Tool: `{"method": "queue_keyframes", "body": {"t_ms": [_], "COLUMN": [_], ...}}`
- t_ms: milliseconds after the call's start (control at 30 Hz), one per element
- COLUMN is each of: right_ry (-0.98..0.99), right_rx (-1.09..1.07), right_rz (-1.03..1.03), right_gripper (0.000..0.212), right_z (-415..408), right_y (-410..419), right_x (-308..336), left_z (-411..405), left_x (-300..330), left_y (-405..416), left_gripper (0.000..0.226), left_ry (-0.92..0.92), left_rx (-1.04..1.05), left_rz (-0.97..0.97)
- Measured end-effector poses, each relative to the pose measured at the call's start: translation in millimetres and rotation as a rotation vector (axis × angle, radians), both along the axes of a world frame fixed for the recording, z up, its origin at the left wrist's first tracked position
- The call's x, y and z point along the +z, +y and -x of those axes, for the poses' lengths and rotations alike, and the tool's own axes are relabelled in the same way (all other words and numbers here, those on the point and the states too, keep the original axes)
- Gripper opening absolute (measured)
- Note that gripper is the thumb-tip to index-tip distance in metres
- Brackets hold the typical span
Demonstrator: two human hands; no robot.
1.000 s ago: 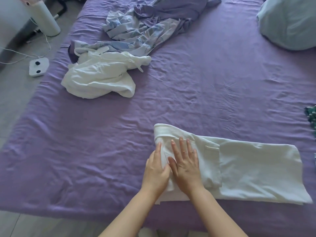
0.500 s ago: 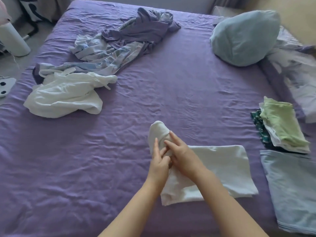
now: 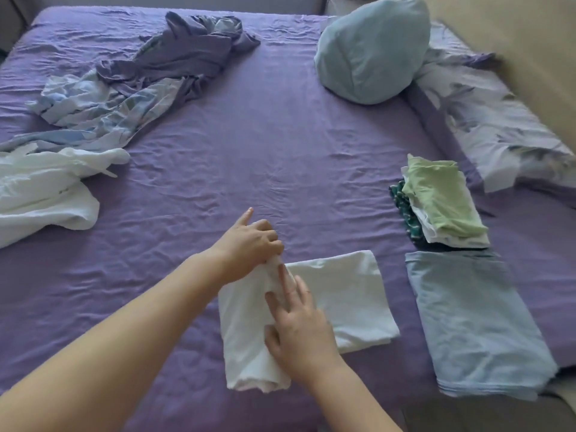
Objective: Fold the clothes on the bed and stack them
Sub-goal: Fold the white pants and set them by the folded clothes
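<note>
A white garment (image 3: 346, 294), partly folded, lies on the purple bed (image 3: 249, 157) near its front edge. My left hand (image 3: 249, 244) grips the far end of the garment's rolled left part, index finger stretched out. My right hand (image 3: 299, 328) presses flat on the near part of that fold, fingers straight. To the right lie a folded light-blue garment (image 3: 473, 322) and a small stack of folded clothes (image 3: 442, 204) with a green piece on top. Unfolded clothes lie at the left: a white heap (image 3: 43, 191) and a blue-patterned and purple pile (image 3: 140, 82).
A light-blue pillow (image 3: 371, 48) stands at the back right. A patterned pillow or quilt (image 3: 498, 129) runs along the right side by a beige wall. The bed's near edge is just below my arms.
The view swung right and the stack came into sight. The long white garment was folded over from its left end; my left hand now grips the fold's far end, and my right presses the near part.
</note>
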State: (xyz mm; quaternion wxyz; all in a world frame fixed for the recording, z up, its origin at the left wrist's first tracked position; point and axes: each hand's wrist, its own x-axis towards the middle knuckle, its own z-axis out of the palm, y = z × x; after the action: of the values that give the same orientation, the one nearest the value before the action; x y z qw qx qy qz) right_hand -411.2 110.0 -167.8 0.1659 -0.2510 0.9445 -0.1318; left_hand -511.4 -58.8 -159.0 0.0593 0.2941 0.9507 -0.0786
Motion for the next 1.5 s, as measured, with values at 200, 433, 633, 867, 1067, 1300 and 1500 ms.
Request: {"method": "queue_keyframes", "body": {"t_ms": [200, 433, 633, 867, 1067, 1300, 1500], "right_ry": [0.165, 0.075, -0.141, -0.076, 0.004, 0.121, 0.12], "right_rx": [-0.213, -0.214, -0.196, -0.258, -0.116, 0.017, 0.14], "right_rz": [-0.113, -0.088, -0.142, -0.221, -0.315, -0.215, -0.179], "right_gripper": [0.057, 0.057, 0.077, 0.075, 0.077, 0.054, 0.07], "right_z": [8, 21, 37, 66, 72, 78, 71], "right_y": [53, 138, 193, 221, 222, 200, 202], "right_x": [10, -24, -59, -80, -100, -119, -144], "left_z": [46, 90, 113, 137, 102, 13, 10], "left_x": [11, 3, -45, -83, -105, -157, -173], "left_y": [65, 159, 215, 260, 250, 192, 159], "left_gripper": [0.034, 0.048, 0.028, 0.029, 0.036, 0.049, 0.07], "left_ry": [-0.183, -0.413, -0.355, -0.216, 0.239, 0.195, -0.093], "left_rx": [-0.137, -0.098, -0.145, -0.259, -0.103, 0.198, 0.407], "left_rz": [-0.041, -0.05, 0.074, 0.234, -0.132, -0.299, -0.16]}}
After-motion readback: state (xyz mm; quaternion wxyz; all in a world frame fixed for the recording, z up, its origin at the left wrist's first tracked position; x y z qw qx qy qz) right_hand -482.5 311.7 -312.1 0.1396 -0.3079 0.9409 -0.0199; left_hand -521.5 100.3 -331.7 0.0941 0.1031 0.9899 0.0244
